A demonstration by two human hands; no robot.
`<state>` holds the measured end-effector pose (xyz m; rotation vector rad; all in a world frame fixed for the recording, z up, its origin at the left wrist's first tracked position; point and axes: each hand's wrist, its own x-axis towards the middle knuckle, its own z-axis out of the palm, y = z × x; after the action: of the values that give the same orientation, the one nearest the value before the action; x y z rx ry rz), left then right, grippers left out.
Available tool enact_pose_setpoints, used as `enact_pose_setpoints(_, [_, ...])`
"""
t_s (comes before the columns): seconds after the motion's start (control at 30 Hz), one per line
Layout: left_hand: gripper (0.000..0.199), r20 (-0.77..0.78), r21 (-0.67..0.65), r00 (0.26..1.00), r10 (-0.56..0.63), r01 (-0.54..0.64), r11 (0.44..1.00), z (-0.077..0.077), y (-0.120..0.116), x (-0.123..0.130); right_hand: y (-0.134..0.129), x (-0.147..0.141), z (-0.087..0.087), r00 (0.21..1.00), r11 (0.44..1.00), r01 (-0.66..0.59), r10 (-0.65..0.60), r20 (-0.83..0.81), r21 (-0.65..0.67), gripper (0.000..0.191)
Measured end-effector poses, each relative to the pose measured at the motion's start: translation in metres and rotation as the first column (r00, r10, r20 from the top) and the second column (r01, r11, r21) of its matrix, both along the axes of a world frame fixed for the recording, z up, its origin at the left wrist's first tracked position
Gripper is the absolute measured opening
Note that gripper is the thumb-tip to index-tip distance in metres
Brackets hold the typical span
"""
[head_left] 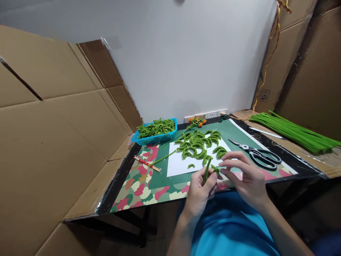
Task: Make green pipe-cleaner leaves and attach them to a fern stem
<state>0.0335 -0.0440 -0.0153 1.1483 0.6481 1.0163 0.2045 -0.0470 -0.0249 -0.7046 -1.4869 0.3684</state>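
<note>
My left hand (204, 185) is closed around a green pipe cleaner (207, 170), which sticks up past the thumb. A short bent piece of green pipe cleaner (215, 168) juts from the same hand toward the right. At its tip, the thumb and fingers of my right hand (241, 174) come together in a pinch. Just beyond both hands, many curved green pipe cleaner pieces (195, 144) lie in a loose pile on a white sheet of paper (174, 169). One small curl (191, 166) rests apart from the pile.
Black-handled scissors (257, 153) lie right of the paper, blades partly open. A blue basket (157, 138) of green pieces stands at the back left. Long green pipe cleaners (293, 131) are bundled at far right. A red-wrapped stick (147, 164) lies left; orange-and-green pieces (197, 122) sit behind.
</note>
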Motion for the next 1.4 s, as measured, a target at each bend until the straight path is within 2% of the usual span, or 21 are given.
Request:
enact_pose_setpoints(0.1, [0.042,0.013,-0.007,1.000,0.005,-0.005,1.000,0.001,0.001,-0.001,0.001,0.000,-0.001,0.994,0.991,-0.105,0.102,-0.034,-0.080,0.018])
enact_pose_setpoints(0.23, [0.040,0.014,-0.059,0.998,-0.061,0.062,0.996,0.002,0.000,-0.005,0.002,0.001,-0.002,0.969,0.962,-0.238,0.226,-0.100,-0.135,0.008])
enact_pose_setpoints(0.37, [0.035,0.036,-0.128,0.993,-0.111,0.115,0.985,0.007,0.001,-0.011,0.001,0.002,0.000,0.953,0.937,-0.302,0.292,-0.081,-0.175,0.005])
enact_pose_setpoints(0.47, [0.031,0.058,-0.193,0.987,-0.153,0.161,0.968,0.011,0.003,-0.014,-0.002,0.001,0.001,0.957,0.940,-0.287,0.290,-0.011,-0.181,0.008])
enact_pose_setpoints(0.57, [0.028,0.104,-0.275,0.977,-0.188,0.210,0.938,0.011,0.004,-0.015,-0.004,0.001,0.003,0.957,0.958,-0.236,0.258,0.133,-0.163,0.013])
enact_pose_setpoints(0.67, [0.029,0.158,-0.339,0.965,-0.209,0.252,0.906,0.010,0.003,-0.016,-0.006,0.002,0.007,0.936,0.975,-0.204,0.219,0.277,-0.084,0.017])
enact_pose_setpoints(0.77, [0.030,0.208,-0.372,0.951,-0.227,0.291,0.881,0.008,0.001,-0.015,-0.008,0.002,0.010,0.918,0.980,-0.197,0.189,0.349,-0.013,0.018])
enact_pose_setpoints(1.03, [0.030,0.326,-0.403,0.895,-0.303,0.422,0.812,0.009,-0.003,-0.013,-0.012,-0.001,0.006,0.947,0.979,-0.202,0.196,0.255,-0.003,0.016])
enact_pose_setpoints(1.23, [0.029,0.324,-0.391,0.898,-0.297,0.413,0.822,0.013,-0.007,-0.009,-0.013,0.001,0.002,0.957,0.972,-0.230,0.235,0.173,-0.047,0.014])
enact_pose_setpoints(1.4, [0.029,0.313,-0.389,0.910,-0.271,0.383,0.838,0.017,-0.007,-0.007,-0.011,0.000,-0.002,0.961,0.974,-0.226,0.228,0.156,-0.028,0.014])
